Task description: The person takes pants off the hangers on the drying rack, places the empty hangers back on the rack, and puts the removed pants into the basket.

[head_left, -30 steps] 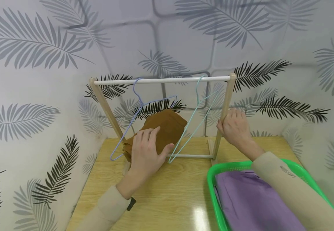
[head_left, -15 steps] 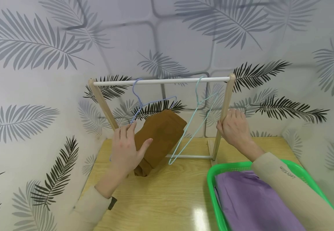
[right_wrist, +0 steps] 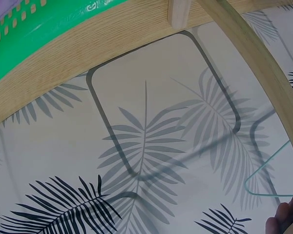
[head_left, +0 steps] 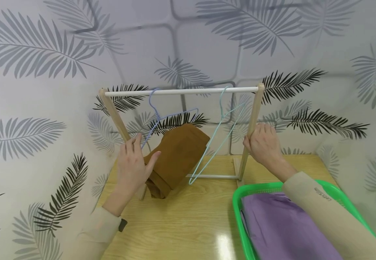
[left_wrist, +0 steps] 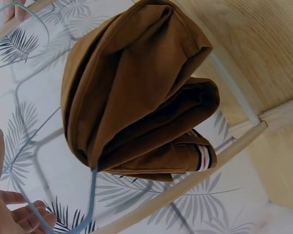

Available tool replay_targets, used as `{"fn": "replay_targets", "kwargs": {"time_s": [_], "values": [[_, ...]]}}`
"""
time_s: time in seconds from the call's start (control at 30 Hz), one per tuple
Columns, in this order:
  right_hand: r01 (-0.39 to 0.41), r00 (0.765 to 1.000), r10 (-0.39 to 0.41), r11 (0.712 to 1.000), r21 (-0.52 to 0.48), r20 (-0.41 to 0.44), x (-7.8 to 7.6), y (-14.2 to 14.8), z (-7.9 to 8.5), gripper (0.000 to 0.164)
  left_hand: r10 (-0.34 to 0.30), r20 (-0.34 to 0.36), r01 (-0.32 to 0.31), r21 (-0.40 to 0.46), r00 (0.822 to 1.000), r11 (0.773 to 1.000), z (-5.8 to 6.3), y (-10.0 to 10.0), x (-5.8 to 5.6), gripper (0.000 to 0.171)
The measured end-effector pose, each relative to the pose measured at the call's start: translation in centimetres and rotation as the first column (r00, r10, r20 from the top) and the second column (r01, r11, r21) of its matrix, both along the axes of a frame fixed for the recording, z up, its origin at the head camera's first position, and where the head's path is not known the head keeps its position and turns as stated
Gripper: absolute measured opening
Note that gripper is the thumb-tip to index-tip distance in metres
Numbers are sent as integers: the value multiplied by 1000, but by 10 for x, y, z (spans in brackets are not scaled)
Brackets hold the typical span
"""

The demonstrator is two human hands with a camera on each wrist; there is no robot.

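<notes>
A folded brown garment [head_left: 178,155] hangs over the lower bar of a blue hanger [head_left: 158,117], which is hooked on the white rail [head_left: 188,91] of a small wooden rack. My left hand [head_left: 131,166] is at the hanger's left end, thumb apart from the fingers. In the left wrist view, that hand [left_wrist: 5,209] has loosely bent fingers behind the hanger's wire, and the garment [left_wrist: 132,83] shows open folds and a striped trim. My right hand [head_left: 266,144] grips the rack's right post [head_left: 255,112]; only some fingertips [right_wrist: 283,214] show in the right wrist view.
A mint-green hanger [head_left: 222,116] without clothing hangs on the right part of the rail. At the front right a green basket [head_left: 236,206] holds folded purple cloth [head_left: 282,224], under my right forearm. The rack stands on a wooden table [head_left: 181,224] before a leaf-patterned wall [head_left: 201,43].
My left hand has moved left from in front of the brown garment to the blue hanger's left end, uncovering the garment's lower folds. The right hand stays on the post.
</notes>
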State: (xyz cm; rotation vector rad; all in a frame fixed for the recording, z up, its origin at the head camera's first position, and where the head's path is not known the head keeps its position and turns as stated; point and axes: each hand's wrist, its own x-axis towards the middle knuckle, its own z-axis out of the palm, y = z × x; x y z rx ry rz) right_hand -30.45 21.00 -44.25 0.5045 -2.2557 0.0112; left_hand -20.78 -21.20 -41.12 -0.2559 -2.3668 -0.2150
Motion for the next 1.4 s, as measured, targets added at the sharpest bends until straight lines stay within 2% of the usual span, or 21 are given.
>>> {"fn": "replay_targets", "kwargs": {"time_s": [0.33, 0.53, 0.7, 0.9, 1.17, 1.4], "values": [[15, 1000, -15, 1000, 6, 5, -1, 0, -1, 39, 18, -17, -19, -64, 1000, 998, -12, -7, -7, 100], [17, 1000, -17, 1000, 13, -13, -1, 1, -1, 37, 18, 6, -18, -52, 1000, 998, -18, -12, -9, 79], [19, 1000, -19, 1000, 15, -9, -1, 1, 0, 38, 29, 23, -27, -82, 999, 996, -19, -14, -7, 73], [20, 1000, -20, 1000, 18, -5, -1, 1, -1, 39, 10, -46, -16, -125, 999, 992, -20, -14, -7, 61], [17, 1000, -16, 1000, 13, -10, 0, -1, -2, 36, -62, -145, 53, -70, 987, 996, -25, -15, -8, 46], [23, 1000, -23, 1000, 11, 6, 0, 0, -1, 39, -78, -195, 71, -43, 978, 997, -24, -14, -9, 42]]}}
